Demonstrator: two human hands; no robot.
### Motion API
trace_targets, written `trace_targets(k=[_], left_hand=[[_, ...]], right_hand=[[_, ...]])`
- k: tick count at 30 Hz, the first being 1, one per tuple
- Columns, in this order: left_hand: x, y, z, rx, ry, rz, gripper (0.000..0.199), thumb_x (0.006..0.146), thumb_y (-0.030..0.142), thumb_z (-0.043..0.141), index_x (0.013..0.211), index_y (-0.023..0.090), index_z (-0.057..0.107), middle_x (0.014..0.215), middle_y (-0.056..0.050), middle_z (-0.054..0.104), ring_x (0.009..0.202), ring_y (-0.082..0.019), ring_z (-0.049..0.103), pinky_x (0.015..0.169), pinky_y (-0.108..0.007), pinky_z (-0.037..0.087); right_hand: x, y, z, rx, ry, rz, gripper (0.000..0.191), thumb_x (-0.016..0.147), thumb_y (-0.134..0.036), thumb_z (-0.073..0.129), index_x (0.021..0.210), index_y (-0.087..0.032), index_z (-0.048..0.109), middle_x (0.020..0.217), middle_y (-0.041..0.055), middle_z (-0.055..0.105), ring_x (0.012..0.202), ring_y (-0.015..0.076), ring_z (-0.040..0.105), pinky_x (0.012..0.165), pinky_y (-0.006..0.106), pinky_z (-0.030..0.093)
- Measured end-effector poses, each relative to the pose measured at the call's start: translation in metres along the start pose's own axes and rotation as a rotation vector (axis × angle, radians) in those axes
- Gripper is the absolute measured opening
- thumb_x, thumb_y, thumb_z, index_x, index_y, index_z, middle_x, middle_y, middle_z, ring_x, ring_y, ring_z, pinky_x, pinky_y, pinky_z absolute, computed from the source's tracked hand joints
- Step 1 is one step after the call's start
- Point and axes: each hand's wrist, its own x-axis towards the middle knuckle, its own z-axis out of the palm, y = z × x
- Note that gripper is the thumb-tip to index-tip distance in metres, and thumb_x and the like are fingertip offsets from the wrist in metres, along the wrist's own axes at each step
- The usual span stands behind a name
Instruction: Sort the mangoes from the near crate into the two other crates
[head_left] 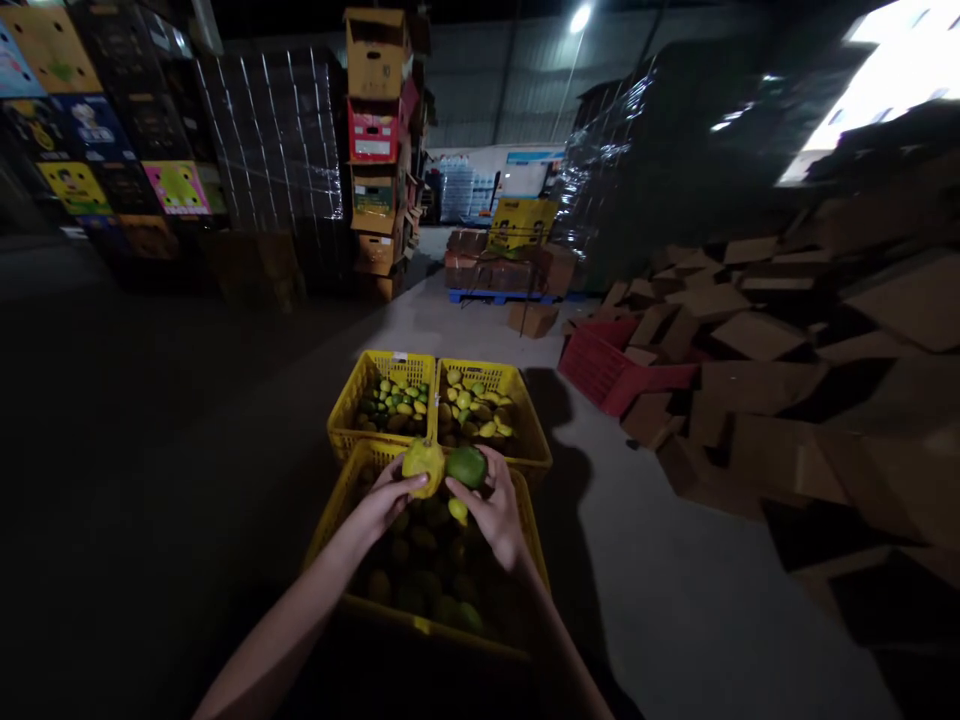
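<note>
My left hand (386, 497) is closed round a large, bumpy yellow lemon (424, 462), thumb on its near side. Right beside it, my right hand (499, 512) grips a smooth green lime (466, 466). Both hands are over the near yellow crate (420, 628), which contains dim green and yellowish fruit. A smaller yellow lemon (458, 511) shows below the lime; whether it touches my right hand I cannot tell. Beyond stand two more yellow crates: the left crate (341, 425) has mostly green fruit, the right crate (534, 430) mostly yellow.
To the right lies a heap of flattened cardboard boxes (765, 340) with a red crate (600, 370) at its edge. Behind are a tall stack of cartons (375, 190), wrapped pallets (274, 150) and a blue pallet (502, 297) bearing boxes. Much of the floor is dark.
</note>
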Motion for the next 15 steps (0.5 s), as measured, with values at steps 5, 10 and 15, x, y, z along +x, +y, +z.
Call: trace_targets(k=[5, 10, 15], left_hand=[[-0.003, 0.017, 0.005, 0.199, -0.043, 0.117, 0.063, 0.045, 0.009, 0.085, 0.104, 0.021, 0.069, 0.109, -0.006, 0.068, 0.106, -0.024, 0.06, 0.095, -0.031, 0.043], [-0.001, 0.017, 0.008, 0.127, -0.088, 0.059, 0.064, 0.044, 0.008, 0.084, 0.105, 0.02, 0.069, 0.109, -0.006, 0.068, 0.104, -0.024, 0.061, 0.094, -0.031, 0.044], [-0.001, 0.012, 0.014, -0.021, -0.068, -0.004, 0.069, 0.049, 0.009, 0.081, 0.115, 0.023, 0.065, 0.108, -0.004, 0.068, 0.101, -0.021, 0.063, 0.091, -0.029, 0.047]], right_hand=[[-0.004, 0.016, -0.012, -0.2, -0.026, -0.191, 0.052, 0.07, -0.03, 0.073, 0.114, -0.024, 0.045, 0.107, 0.0069, 0.061, 0.092, 0.0217, 0.063, 0.08, 0.035, 0.053], [-0.006, 0.023, -0.015, -0.302, 0.09, -0.252, 0.054, 0.069, -0.031, 0.074, 0.115, -0.023, 0.047, 0.109, 0.0086, 0.062, 0.088, 0.0218, 0.063, 0.073, 0.036, 0.053], [-0.007, 0.018, -0.012, -0.318, 0.101, -0.265, 0.052, 0.069, -0.031, 0.073, 0.114, -0.022, 0.049, 0.108, 0.0095, 0.062, 0.091, 0.0225, 0.063, 0.076, 0.037, 0.052]])
